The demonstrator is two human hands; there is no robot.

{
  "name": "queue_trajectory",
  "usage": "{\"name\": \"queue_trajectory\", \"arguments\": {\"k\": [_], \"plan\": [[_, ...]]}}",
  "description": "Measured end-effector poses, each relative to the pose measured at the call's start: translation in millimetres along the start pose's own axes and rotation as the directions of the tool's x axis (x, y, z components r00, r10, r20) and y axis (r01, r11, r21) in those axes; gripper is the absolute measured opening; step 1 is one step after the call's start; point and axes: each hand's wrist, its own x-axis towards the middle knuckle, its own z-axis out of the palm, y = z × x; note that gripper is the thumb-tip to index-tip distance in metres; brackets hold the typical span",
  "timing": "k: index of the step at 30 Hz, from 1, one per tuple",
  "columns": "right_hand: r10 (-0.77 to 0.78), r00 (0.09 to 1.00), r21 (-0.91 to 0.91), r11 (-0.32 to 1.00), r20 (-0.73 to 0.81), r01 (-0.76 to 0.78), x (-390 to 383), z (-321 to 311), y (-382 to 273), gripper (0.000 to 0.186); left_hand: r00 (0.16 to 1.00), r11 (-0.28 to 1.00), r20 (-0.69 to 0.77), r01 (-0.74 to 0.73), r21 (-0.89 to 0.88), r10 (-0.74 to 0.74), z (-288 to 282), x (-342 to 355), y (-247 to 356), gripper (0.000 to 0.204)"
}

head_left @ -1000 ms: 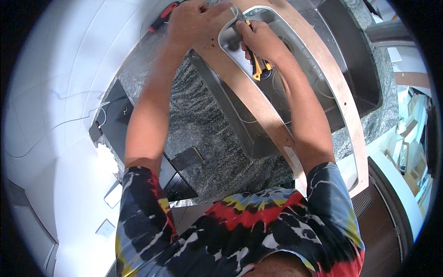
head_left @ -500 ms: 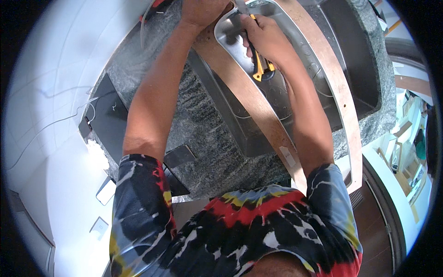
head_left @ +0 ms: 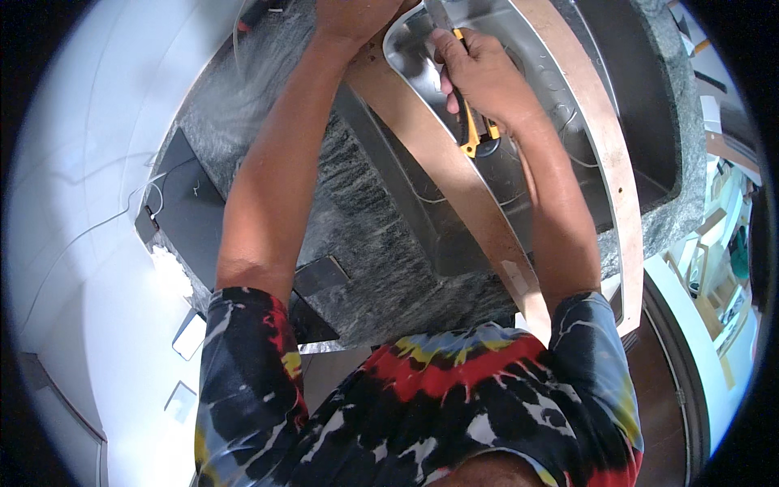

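A curved wooden frame (head_left: 442,158) with a white inner edge lies across the dark sink. My right hand (head_left: 487,77) is closed round a yellow and black utility knife (head_left: 469,134), inside the frame's opening near its rounded far end. The knife's metal blade points away from me, toward the white edge. My left hand (head_left: 357,18) rests at the far left end of the frame; the top of the picture cuts off its fingers, so its grip is hidden.
The sink (head_left: 649,138) is set in a grey stone counter (head_left: 365,235). On the left lie a dark flat panel (head_left: 188,195) with a white cable (head_left: 97,226) and a small dark slab (head_left: 320,276). A red and black object (head_left: 253,16) sits at the far left.
My right hand and the knife have shifted slightly right and nearer to me within the view. The frame and sink appear shifted a little right too.
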Motion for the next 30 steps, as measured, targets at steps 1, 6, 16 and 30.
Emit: {"name": "queue_trajectory", "arguments": {"k": [1, 6, 16, 30], "plan": [[-0.002, 1.0, -0.006, 1.0, 0.013, 0.002, 1, -2, -2, 0.048, 1.0, 1.0, 0.0, 0.001, 0.004, -0.001, 0, 1, 0, 0.025], [-0.017, 0.999, -0.006, 1.0, 0.041, 0.018, 10, 2, -4, 0.049, 0.997, 0.999, -0.078, 0.021, -0.038, -0.024, 6, -1, -7, 0.025], [-0.046, 0.997, -0.014, 0.999, 0.059, 0.047, 25, 2, -2, 0.045, 0.928, 0.887, -0.019, -0.35, 0.3, 0.372, 10, 9, -29, 0.025], [-0.078, 0.997, -0.058, 0.995, -0.021, 0.076, 12, 7, 1, 0.044, 0.989, 0.929, -0.002, -0.137, 0.343, 0.147, 12, 5, -40, 0.032]]}}
